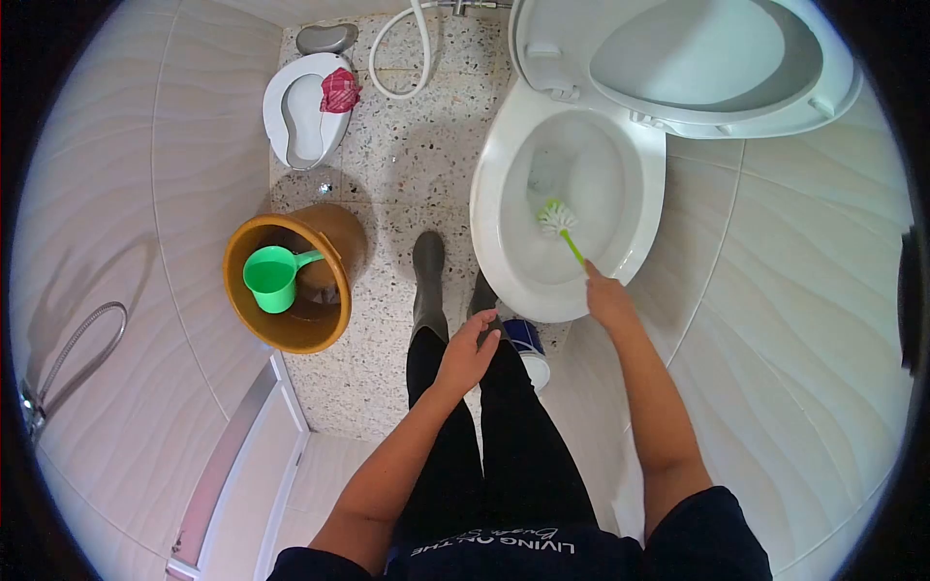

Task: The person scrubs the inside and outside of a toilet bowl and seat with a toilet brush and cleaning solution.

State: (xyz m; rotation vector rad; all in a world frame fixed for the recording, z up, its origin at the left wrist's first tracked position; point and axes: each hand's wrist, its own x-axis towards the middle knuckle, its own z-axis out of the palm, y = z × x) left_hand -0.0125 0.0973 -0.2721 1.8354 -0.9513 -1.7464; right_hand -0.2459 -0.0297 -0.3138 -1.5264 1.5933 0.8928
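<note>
My right hand [610,300] is closed around the green handle of a toilet brush [572,244]. The brush's white and green bristle head is inside the bowl of the white toilet [492,203], toward its left side. Behind the bowl the seat and lid [843,82] stand raised. My left hand [470,356] hangs in front of my legs, left of the bowl's front end, with its fingers apart and nothing in it. Below the toilet's front edge is a blue and white container [526,339], partly hidden.
An orange-brown bucket [349,247] holding a green dipper [271,279] stands at the left. Behind it lies a white bedpan [276,121] with a red cloth [339,91]. A white hose [423,48] loops near the back wall. My boots [427,271] are on the speckled floor.
</note>
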